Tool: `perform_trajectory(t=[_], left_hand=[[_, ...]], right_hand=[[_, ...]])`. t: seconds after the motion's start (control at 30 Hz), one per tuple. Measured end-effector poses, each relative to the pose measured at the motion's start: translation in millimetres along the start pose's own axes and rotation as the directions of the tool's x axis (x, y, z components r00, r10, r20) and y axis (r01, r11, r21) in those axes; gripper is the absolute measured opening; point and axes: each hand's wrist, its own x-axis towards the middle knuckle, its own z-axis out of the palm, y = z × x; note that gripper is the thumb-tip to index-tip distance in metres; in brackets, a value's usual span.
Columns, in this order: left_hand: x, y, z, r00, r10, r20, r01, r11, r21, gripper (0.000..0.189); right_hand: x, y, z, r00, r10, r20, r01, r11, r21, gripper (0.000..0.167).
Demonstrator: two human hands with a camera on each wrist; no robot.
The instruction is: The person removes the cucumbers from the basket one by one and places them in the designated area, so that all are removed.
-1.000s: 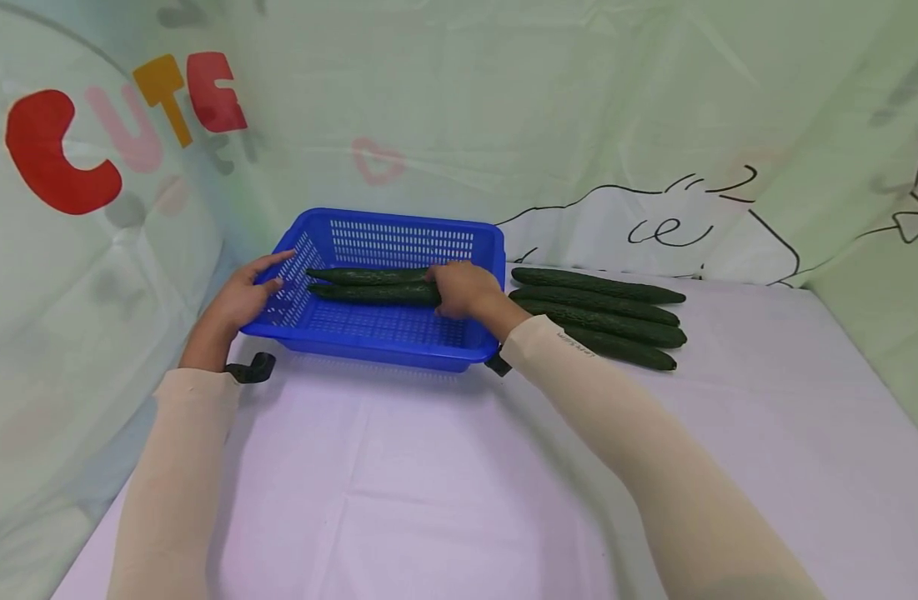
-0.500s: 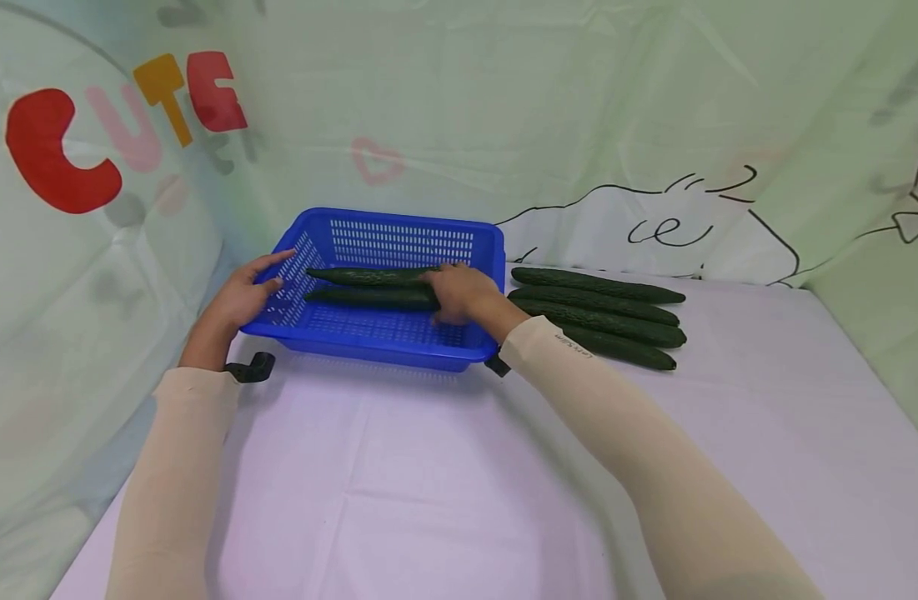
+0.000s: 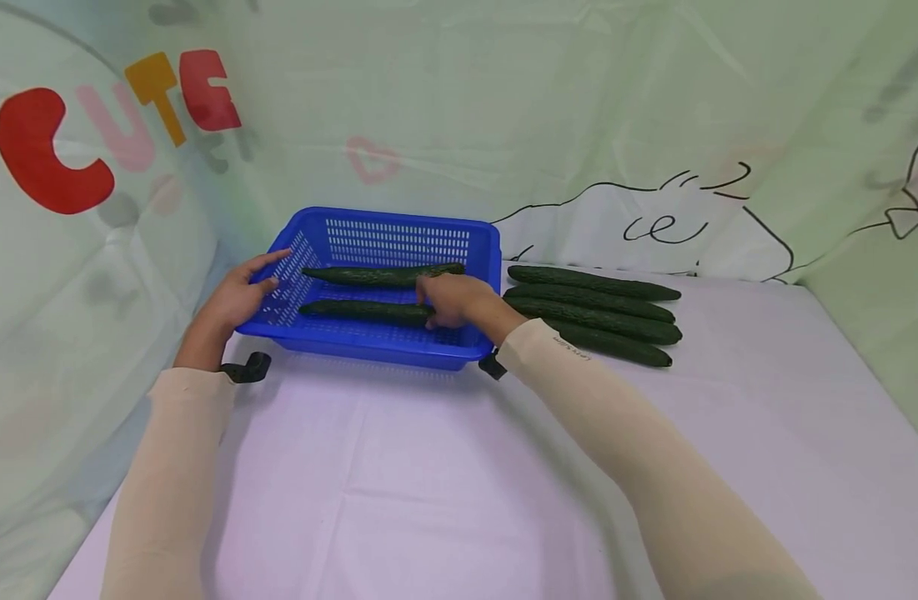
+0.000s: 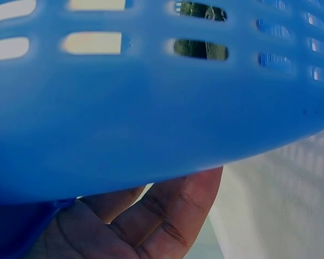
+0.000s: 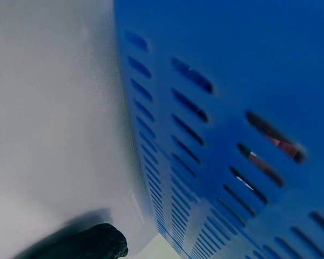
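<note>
We see the near cucumber drawn towards the lower wall of the blue basket, just left of the frame's centre. Half a second ago it lay closer beside the far cucumber; now a wider strip of perforated floor shows between them. The far cucumber seems to have kept its place, and its right end now shows above the hand.

Our right hand, near the centre of the frame, has its fingers and thumb bent in around the right end of the near cucumber, so we judge it pinched there; part of that grip is hidden.

Our left hand is at the basket's left rim, fingers extended and thumb spread apart, resting on the basket as it did before. The basket itself has hardly shifted.

To the right of centre, four more cucumbers lie side by side on the pale surface, unchanged. For the work in hand, we read the shift as spacing: the two cucumbers inside now lie roughly parallel and apart, rather than bunched together.
</note>
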Motion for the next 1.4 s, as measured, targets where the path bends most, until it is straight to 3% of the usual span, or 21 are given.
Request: perform_trajectory(t=[0.57, 0.77, 1.13, 1.4], left_hand=[[1.5, -0.9, 0.7, 1.000, 0.013, 0.004, -0.012, 1.000, -0.011, 0.055], [2.2, -2.4, 0.5, 1.000, 0.008, 0.008, -0.008, 1.000, -0.021, 0.055], [0.4, -2.6, -0.9, 1.000, 0.001, 0.011, -0.001, 1.000, -0.019, 0.055], [-0.3, -1.0, 1.1, 1.000, 0.016, 0.004, -0.016, 1.000, -0.026, 0.054]], right_hand=[[1.3, -0.8, 3.8, 1.000, -0.004, 0.000, 0.004, 0.999, -0.036, 0.054], [0.0, -0.9, 1.8, 0.999, -0.036, -0.041, 0.034, 0.998, -0.043, 0.049], [-4.0, -0.2, -1.9, 0.982, -0.147, -0.114, 0.153, 0.987, 0.044, 0.044], [-4.6, 4.0, -2.5, 0.976, -0.173, -0.129, 0.190, 0.974, 0.126, 0.039]])
